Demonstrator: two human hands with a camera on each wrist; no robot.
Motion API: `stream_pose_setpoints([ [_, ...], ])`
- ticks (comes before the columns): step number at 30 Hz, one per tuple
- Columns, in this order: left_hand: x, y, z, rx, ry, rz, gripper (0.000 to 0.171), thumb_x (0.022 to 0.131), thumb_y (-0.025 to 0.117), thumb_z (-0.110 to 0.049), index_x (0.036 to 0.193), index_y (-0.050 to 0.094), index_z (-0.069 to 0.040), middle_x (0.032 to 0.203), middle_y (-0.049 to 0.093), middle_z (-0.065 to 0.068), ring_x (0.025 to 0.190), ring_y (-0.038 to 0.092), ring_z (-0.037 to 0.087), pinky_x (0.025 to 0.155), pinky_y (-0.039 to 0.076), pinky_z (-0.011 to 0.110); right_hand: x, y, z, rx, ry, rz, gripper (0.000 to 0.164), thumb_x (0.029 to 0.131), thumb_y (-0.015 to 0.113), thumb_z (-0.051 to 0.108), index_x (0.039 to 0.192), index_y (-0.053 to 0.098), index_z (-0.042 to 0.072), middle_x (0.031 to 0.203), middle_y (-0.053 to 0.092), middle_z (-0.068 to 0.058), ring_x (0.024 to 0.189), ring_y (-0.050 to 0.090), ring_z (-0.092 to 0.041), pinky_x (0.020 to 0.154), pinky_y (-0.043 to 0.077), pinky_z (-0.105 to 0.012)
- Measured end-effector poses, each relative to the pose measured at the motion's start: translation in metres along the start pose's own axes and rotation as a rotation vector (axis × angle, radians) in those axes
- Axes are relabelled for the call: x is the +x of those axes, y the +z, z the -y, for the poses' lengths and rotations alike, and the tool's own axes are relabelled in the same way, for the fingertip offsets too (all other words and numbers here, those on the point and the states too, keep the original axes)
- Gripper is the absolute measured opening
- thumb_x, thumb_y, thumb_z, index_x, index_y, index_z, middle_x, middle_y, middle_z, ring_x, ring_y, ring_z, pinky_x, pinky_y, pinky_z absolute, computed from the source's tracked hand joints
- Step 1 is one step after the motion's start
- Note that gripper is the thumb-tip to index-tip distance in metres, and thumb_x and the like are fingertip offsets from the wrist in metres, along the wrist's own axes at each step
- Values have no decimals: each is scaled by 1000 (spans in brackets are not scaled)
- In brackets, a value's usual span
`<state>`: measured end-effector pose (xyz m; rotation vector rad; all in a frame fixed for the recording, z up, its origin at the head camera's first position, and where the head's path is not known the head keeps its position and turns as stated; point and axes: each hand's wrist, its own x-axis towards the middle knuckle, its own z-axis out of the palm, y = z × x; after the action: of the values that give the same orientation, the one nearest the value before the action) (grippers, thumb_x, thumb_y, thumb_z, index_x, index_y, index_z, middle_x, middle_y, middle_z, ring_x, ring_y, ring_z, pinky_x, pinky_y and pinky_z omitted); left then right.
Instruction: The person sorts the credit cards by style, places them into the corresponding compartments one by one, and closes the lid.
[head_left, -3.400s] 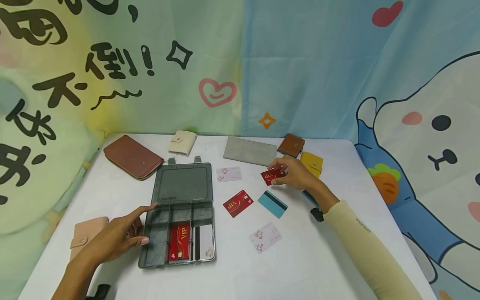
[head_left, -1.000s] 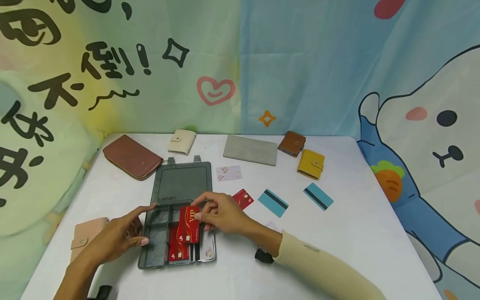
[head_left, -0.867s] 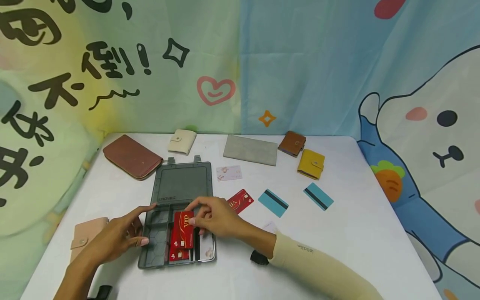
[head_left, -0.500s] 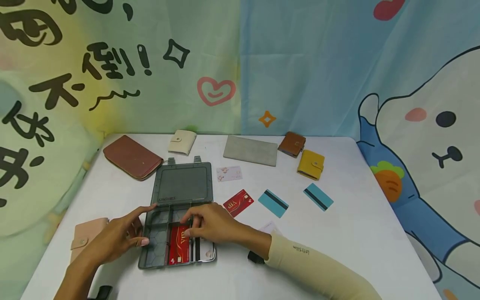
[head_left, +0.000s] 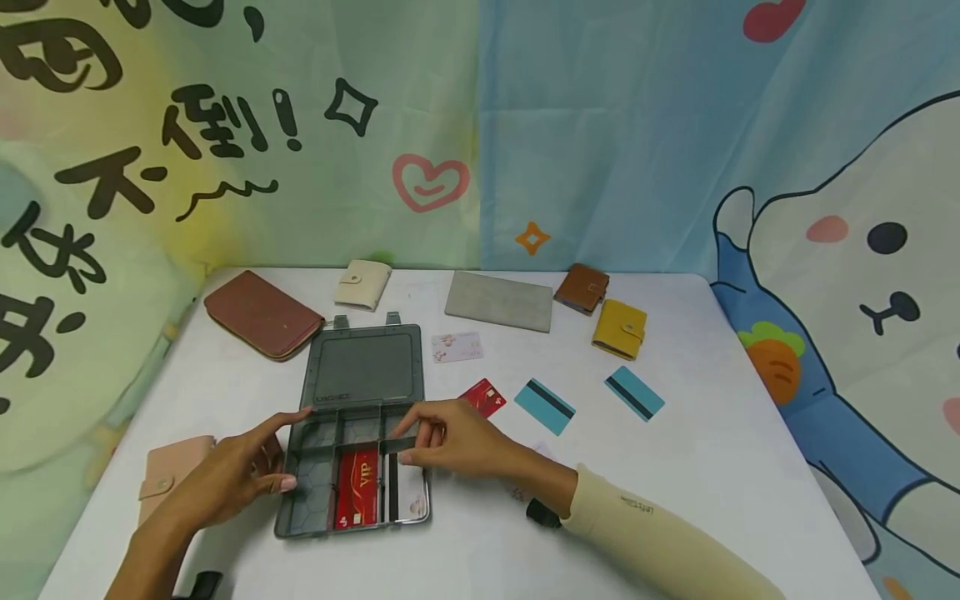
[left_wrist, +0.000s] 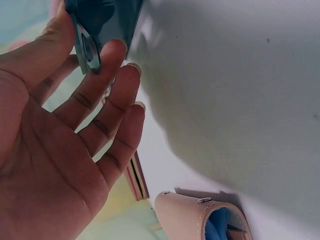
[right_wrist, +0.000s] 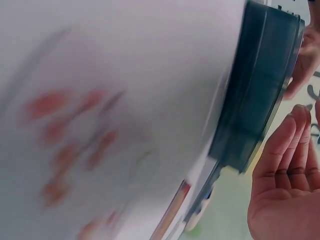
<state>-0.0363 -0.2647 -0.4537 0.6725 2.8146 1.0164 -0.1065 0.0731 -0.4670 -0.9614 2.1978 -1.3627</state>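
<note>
A grey see-through compartment box (head_left: 306, 517) lies with its lid (head_left: 363, 367) folded back. Its front middle compartment holds a red VIP card (head_left: 357, 487); in the front right one is a white card (head_left: 412, 493) with a black stripe. Along the box's left edge, my left hand (head_left: 232, 471) touches it with spread index finger and thumb, the other fingers relaxed, as the left wrist view shows. My right hand (head_left: 453, 435) hovers over the box's right side, fingers loosely bent and holding nothing. The right wrist view shows its palm beside the box wall (right_wrist: 257, 85).
Right of the box lie another red card (head_left: 486, 398), two blue cards (head_left: 545, 406) and pale flowered cards (head_left: 457, 347), one mostly hidden under my right wrist. Several wallets line the back, including a grey one (head_left: 498, 302) and a yellow one (head_left: 619, 329). A pink wallet (head_left: 176, 462) sits left.
My right hand brought a red VIP card from the right, laid it in the front middle compartment over the red card there, let go and drew back right. My left hand stayed put.
</note>
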Motion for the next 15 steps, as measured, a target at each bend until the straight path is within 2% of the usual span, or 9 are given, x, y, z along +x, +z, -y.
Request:
stream_pose_setpoints([
  [7, -2, 0, 1, 11, 1, -3, 86, 78, 84, -17, 151, 41, -17, 78, 55, -9, 66, 50, -3, 56, 44, 21, -13, -24, -18, -30, 74, -65, 34, 83, 81, 37, 111, 71, 20, 80, 65, 8, 63, 57, -15, 58, 49, -25],
  [15, -1, 0, 0, 5, -30, 16, 86, 78, 84, -20, 152, 40, -19, 80, 55, -8, 66, 52, -2, 58, 46, 22, -34, -56, -38, -87, 169, -132, 37, 80, 84, 36, 111, 70, 20, 90, 68, 3, 76, 59, -17, 63, 50, -25],
])
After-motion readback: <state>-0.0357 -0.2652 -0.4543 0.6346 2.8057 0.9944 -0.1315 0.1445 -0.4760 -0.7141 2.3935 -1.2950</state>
